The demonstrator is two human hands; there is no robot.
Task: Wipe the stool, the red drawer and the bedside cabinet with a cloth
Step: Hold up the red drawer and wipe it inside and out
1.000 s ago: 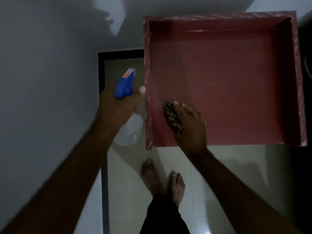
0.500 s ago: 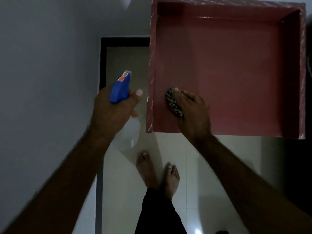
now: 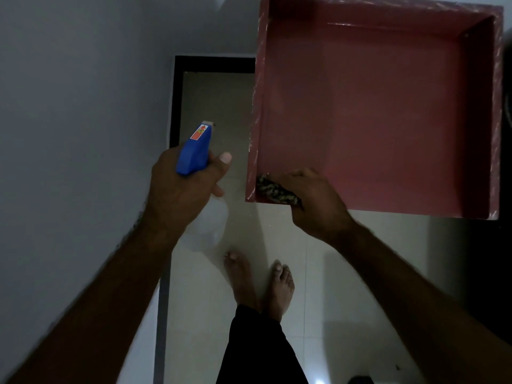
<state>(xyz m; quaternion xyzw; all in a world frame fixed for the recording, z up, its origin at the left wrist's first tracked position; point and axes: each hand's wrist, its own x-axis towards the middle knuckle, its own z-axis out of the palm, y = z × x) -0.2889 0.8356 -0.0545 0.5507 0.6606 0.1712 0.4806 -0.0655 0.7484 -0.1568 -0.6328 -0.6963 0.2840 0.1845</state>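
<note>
The right hand (image 3: pixel 318 203) is gripping one cloth (image 3: pixel 274 191) with curled fingers inside one red drawer (image 3: pixel 388 120). The left hand (image 3: pixel 177 195) is curling round one spray bottle (image 3: pixel 195 152); its red label is not readable.

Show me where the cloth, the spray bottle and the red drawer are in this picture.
cloth (image 3: pixel 274 191): head view, on its patterned middle.
spray bottle (image 3: pixel 194 152): head view, on the blue trigger head.
red drawer (image 3: pixel 388 120): head view, on the bare inner bottom.
</note>
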